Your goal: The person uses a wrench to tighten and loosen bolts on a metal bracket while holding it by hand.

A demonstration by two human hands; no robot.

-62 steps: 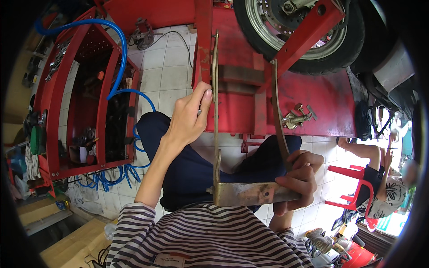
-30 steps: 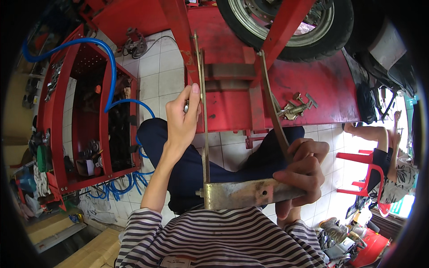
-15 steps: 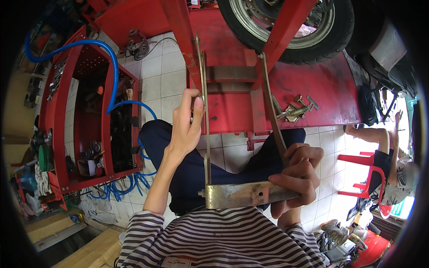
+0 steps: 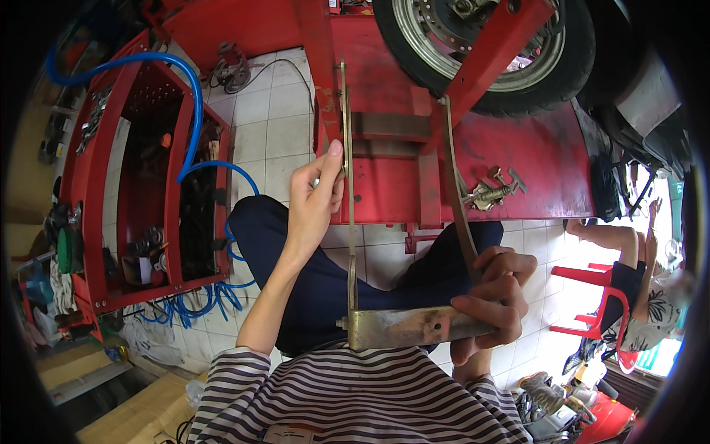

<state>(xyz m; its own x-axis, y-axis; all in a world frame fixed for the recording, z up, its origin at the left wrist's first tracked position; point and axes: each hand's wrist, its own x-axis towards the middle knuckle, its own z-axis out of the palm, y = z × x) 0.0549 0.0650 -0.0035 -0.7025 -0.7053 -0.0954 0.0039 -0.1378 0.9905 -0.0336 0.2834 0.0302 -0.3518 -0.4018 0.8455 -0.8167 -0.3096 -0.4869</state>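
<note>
A worn U-shaped metal bracket (image 4: 399,325) spans my lap, its two long arms reaching forward to a red steel frame (image 4: 494,59). My right hand (image 4: 494,300) has its fingers wrapped round the bracket's near right corner. My left hand (image 4: 316,198) is closed beside the left arm (image 4: 351,237), thumb against it near the frame; a small silvery piece shows between the fingers, mostly hidden. To the right, a brass-coloured metal tool (image 4: 488,194) lies on the red platform (image 4: 547,170).
A wheel (image 4: 562,81) stands above the platform. A red tool cart (image 4: 96,266) with blue hose (image 4: 194,89) is at left. At right, another person (image 4: 643,318) sits by a red plastic chair (image 4: 595,322); machine parts (image 4: 547,392) lie at lower right.
My left thumb has shifted a little along the left arm, down and then back up, as the fingers changed position. My right hand keeps its grip. The view has shifted slightly.
</note>
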